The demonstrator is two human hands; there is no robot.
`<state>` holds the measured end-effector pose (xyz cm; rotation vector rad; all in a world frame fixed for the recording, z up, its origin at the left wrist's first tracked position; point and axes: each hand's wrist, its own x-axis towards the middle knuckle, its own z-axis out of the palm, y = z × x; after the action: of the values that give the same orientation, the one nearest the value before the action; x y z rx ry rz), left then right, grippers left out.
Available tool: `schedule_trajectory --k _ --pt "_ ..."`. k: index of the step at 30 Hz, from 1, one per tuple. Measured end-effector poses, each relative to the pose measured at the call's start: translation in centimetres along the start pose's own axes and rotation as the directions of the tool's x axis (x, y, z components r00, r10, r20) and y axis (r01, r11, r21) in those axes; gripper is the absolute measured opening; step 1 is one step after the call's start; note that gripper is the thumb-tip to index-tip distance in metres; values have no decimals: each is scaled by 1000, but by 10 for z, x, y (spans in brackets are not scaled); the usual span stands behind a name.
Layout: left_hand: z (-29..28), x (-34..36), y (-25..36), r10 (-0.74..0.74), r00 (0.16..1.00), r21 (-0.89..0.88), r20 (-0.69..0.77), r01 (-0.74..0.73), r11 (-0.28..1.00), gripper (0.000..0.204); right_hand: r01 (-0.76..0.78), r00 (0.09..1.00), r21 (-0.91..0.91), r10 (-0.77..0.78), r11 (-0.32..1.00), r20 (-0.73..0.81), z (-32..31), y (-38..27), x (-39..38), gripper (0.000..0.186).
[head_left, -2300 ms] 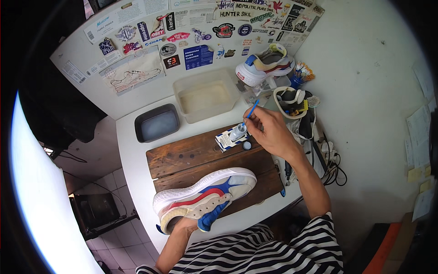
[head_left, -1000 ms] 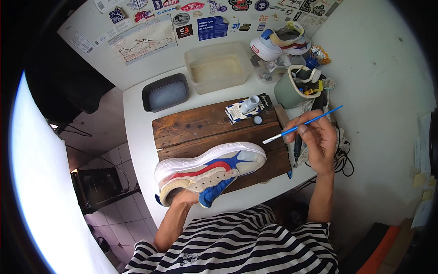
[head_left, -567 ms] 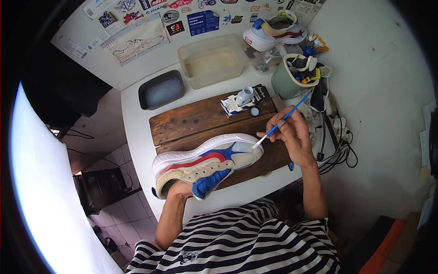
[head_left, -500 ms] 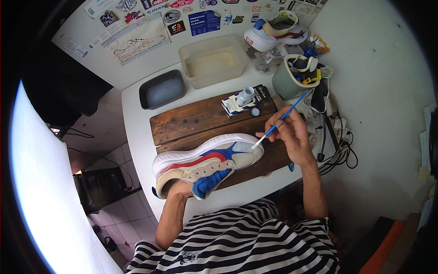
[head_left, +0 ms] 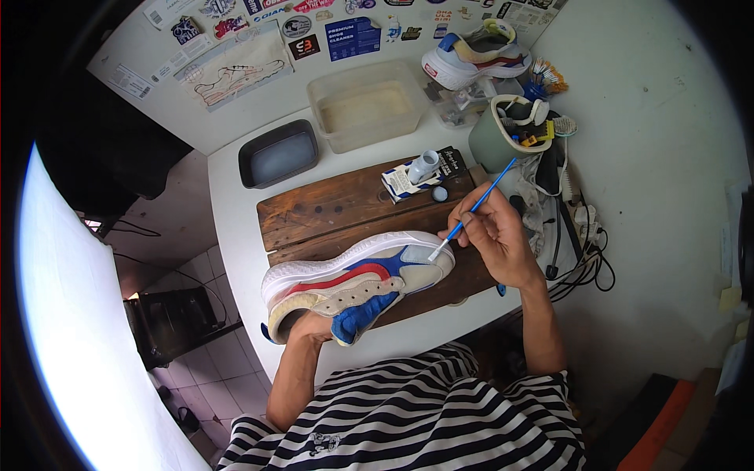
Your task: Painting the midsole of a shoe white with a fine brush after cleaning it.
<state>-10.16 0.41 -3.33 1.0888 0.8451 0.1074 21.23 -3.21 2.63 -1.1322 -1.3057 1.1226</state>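
Observation:
A sneaker [head_left: 330,281] with a white sole and beige, red and blue panels lies tilted on its side over a wooden board, toe to the right, no laces in it. My left hand [head_left: 316,325] reaches into the shoe's opening and holds it from inside; the fingers are hidden. Between thumb and fingers, my right hand [head_left: 503,239] pinches a thin blue paintbrush [head_left: 492,188]. Its pale bristles touch the light grey toe panel. Farther back, a small uncapped bottle [head_left: 425,166] rests with a box [head_left: 397,183], and a round cap [head_left: 440,193] lies nearby.
The dark wooden board [head_left: 298,217] lies on a white table. Behind are a black tray [head_left: 245,166], a clear plastic tub [head_left: 316,102] and a green bin [head_left: 488,141] of tools. A second sneaker [head_left: 452,72] sits at the back right. Cables [head_left: 598,250] tangle at the right.
My right hand and the paintbrush have shifted slightly left, and the bristles have moved a little left and down across the toe panel. The left hand and sneaker have stayed nearly still.

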Motion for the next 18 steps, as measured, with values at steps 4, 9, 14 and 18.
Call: schedule_trajectory --k 4,9,14,18 --pt "0 4 -17 101 995 -447 -5 -92 890 39 -24 1000 -47 24 999 7 4 -8 2 15" --pt "6 -1 -5 116 984 65 -134 -108 992 40 -17 1000 -58 16 998 -16 1 -6 3 16" --pt "0 4 -12 116 988 42 -105 -113 993 40 26 1000 -31 -26 999 4 4 -10 2 17" --pt "-6 6 -15 49 999 140 3 -49 989 54 22 1000 -137 -19 990 19 9 -13 3 11"
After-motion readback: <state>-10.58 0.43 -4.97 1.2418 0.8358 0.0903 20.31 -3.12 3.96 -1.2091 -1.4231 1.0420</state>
